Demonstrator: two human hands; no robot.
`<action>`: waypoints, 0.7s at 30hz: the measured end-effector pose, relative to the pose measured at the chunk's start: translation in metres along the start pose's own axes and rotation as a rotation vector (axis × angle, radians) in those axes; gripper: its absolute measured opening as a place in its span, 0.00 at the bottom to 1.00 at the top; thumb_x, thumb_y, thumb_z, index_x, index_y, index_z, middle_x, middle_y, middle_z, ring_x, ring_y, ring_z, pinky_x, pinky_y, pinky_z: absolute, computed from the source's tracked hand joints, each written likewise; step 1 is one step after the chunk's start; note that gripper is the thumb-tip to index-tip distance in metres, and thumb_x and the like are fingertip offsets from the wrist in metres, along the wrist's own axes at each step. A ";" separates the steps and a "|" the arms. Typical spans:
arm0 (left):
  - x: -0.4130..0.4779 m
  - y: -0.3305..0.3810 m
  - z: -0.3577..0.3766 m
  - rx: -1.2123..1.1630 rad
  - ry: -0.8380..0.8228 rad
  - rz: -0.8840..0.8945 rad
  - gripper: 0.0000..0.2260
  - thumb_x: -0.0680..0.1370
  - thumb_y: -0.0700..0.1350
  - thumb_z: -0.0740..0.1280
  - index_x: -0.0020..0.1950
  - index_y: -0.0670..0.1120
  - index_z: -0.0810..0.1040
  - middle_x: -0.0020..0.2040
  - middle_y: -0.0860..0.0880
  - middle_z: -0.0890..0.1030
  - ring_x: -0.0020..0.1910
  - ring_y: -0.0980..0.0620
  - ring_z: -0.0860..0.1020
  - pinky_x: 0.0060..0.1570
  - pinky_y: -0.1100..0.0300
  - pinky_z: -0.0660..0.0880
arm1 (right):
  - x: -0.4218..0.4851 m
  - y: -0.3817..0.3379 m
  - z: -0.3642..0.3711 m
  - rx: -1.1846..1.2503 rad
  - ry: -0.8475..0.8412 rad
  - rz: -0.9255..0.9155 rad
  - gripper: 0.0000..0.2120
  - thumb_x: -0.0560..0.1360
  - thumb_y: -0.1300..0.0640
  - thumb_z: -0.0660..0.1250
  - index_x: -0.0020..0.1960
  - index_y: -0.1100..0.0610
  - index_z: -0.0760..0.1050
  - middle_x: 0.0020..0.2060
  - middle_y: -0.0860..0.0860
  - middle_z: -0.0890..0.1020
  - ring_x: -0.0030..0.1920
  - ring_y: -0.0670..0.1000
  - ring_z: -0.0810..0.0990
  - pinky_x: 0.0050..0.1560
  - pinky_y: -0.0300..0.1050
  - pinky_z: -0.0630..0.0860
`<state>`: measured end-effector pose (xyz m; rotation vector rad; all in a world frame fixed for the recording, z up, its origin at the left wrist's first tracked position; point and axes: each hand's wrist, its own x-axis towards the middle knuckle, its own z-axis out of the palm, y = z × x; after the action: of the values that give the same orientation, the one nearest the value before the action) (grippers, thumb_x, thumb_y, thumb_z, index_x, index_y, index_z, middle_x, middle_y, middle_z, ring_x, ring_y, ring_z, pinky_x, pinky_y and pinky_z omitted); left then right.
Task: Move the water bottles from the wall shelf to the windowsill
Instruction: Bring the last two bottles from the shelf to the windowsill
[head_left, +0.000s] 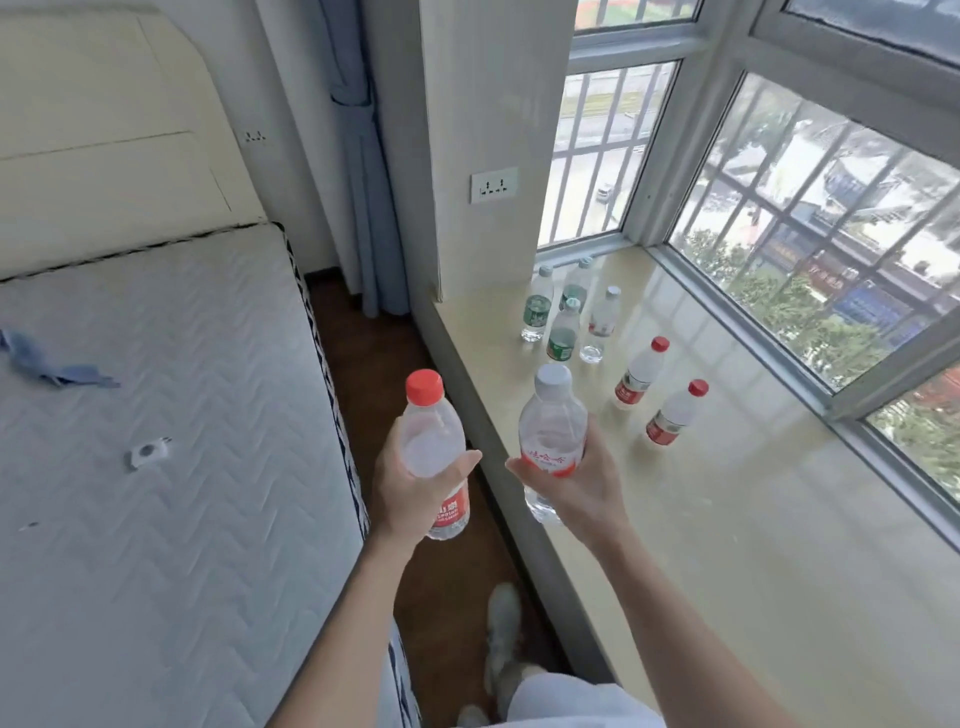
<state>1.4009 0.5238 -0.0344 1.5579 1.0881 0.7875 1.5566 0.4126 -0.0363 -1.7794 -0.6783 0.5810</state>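
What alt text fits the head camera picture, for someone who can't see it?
A person's left hand holds a red-capped bottle and the right hand a white-capped bottle, both upright near a windowsill. On it stand six more bottles; a bare mattress lies to the left.

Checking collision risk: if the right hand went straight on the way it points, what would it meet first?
Probably the green-labelled bottle nearest it on the windowsill. The right hand holds a grey-capped bottle, and height is unclear, so it might pass above.
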 end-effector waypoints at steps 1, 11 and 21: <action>0.013 -0.001 0.004 0.003 -0.015 0.001 0.23 0.62 0.57 0.76 0.52 0.69 0.69 0.52 0.63 0.75 0.54 0.61 0.75 0.50 0.66 0.69 | 0.013 0.002 0.002 -0.003 0.002 0.001 0.33 0.58 0.45 0.82 0.59 0.44 0.73 0.50 0.43 0.83 0.51 0.46 0.83 0.54 0.50 0.82; 0.181 0.024 0.071 0.051 -0.159 0.014 0.24 0.65 0.54 0.81 0.52 0.66 0.71 0.53 0.65 0.76 0.55 0.66 0.73 0.50 0.67 0.69 | 0.175 0.005 -0.002 0.054 0.111 0.033 0.29 0.62 0.52 0.83 0.56 0.41 0.72 0.48 0.43 0.83 0.50 0.46 0.83 0.53 0.50 0.81; 0.306 0.060 0.158 0.121 -0.397 0.100 0.23 0.65 0.50 0.80 0.52 0.64 0.71 0.53 0.63 0.75 0.55 0.70 0.73 0.50 0.74 0.67 | 0.295 0.006 -0.024 0.084 0.288 0.130 0.29 0.61 0.48 0.82 0.56 0.46 0.71 0.47 0.43 0.82 0.49 0.46 0.82 0.51 0.51 0.80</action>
<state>1.6721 0.7452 -0.0293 1.7889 0.7824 0.4543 1.7851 0.5997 -0.0520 -1.7918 -0.3375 0.4210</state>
